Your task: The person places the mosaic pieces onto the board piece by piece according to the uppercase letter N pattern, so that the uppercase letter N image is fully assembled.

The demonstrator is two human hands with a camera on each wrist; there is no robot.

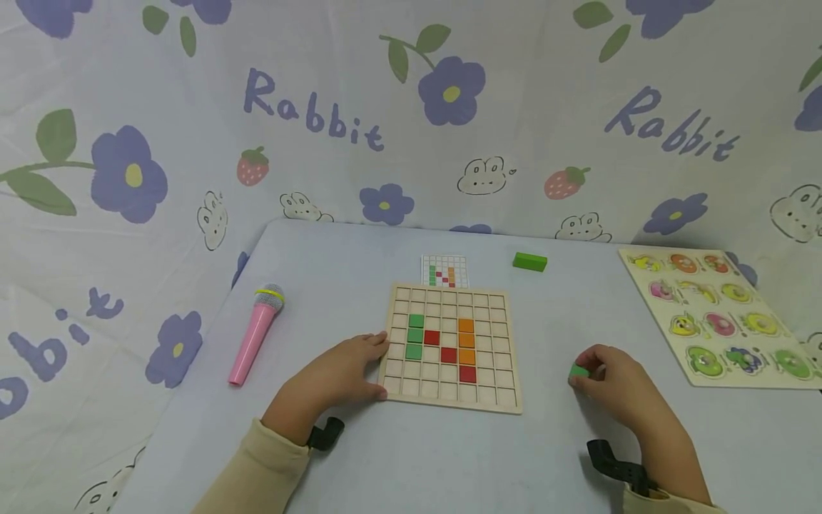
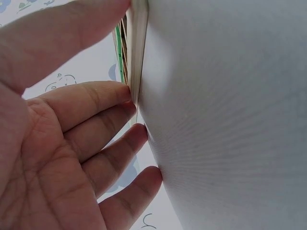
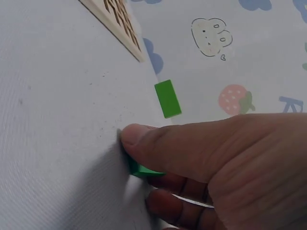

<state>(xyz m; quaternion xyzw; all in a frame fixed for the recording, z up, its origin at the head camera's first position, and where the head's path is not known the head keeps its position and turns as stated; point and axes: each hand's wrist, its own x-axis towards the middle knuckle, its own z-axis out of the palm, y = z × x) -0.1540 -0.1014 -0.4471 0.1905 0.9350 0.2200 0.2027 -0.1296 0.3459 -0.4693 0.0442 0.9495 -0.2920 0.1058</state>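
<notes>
A wooden grid board (image 1: 452, 346) lies on the table, with green, red and orange cubes in some of its squares. My left hand (image 1: 343, 368) rests at the board's left edge. In the left wrist view, its thumb and fairly straight fingers (image 2: 103, 93) touch the board's side (image 2: 139, 43). Right of the board, my right hand (image 1: 613, 378) pinches a small green cube (image 1: 579, 371) between thumb and fingers, low at the tabletop. The right wrist view shows the thumb covering much of this green cube (image 3: 141, 170).
A pattern card (image 1: 444, 268) lies partly under the board's far edge. Behind and right is a green block (image 1: 529, 262). A pink toy microphone (image 1: 253, 335) lies at the left, and a fruit puzzle board (image 1: 719, 310) at the right. Printed cloth (image 1: 411, 164) hangs behind the table.
</notes>
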